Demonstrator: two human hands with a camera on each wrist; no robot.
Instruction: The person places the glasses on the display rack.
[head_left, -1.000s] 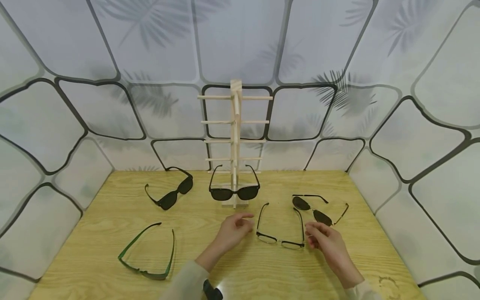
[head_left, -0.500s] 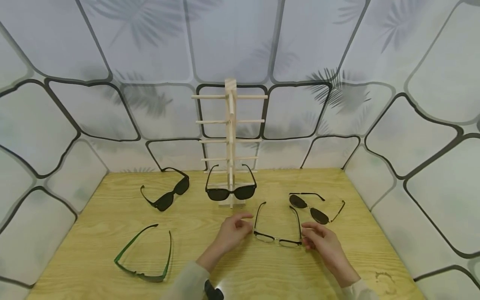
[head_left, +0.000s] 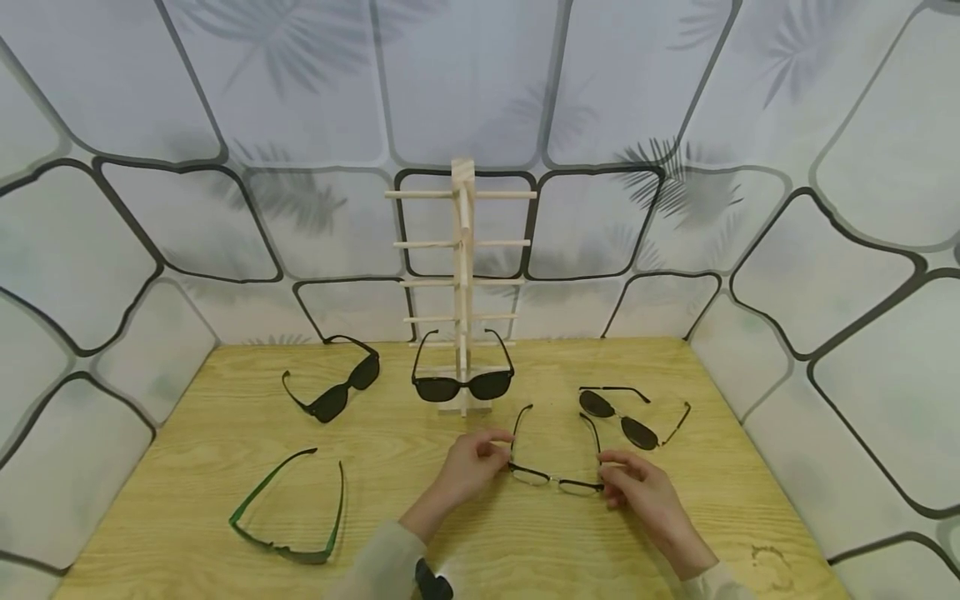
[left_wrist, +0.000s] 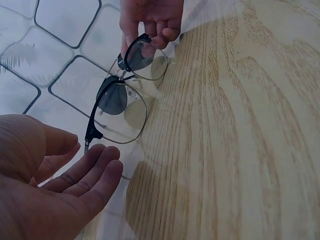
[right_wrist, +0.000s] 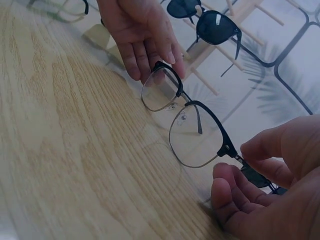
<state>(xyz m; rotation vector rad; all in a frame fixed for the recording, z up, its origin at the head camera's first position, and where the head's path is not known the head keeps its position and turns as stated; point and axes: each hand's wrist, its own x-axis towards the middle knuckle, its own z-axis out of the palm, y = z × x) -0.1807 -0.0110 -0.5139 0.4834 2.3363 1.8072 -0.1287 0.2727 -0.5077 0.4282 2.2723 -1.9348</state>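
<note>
A pair of clear eyeglasses point(head_left: 579, 485) with black browline tops and thin metal lower rims sits low over the table, lenses toward me and temples unfolded. My left hand point(head_left: 468, 462) pinches the left temple near its hinge, thumb on one side and fingers on the other. On the opposite side, my right hand point(head_left: 645, 492) holds the right temple close behind the hinge. In the right wrist view, the black upper rim point(right_wrist: 212, 120) shows between both hands. Dark-lensed sunglasses point(head_left: 640, 433) lie just beyond my right hand.
A wooden display stand point(head_left: 462, 242) with several pegs rises at the back. Black sunglasses point(head_left: 491, 385) hang on its lower part. Another black pair point(head_left: 330, 404) lies back left, green-framed glasses point(head_left: 300, 556) front left. Patterned walls enclose the wooden table point(head_left: 187, 467).
Both hands have closed in on the eyeglasses from either side, and their fingers now grip the temples. The view shifted slightly at first; the other glasses have stayed put.
</note>
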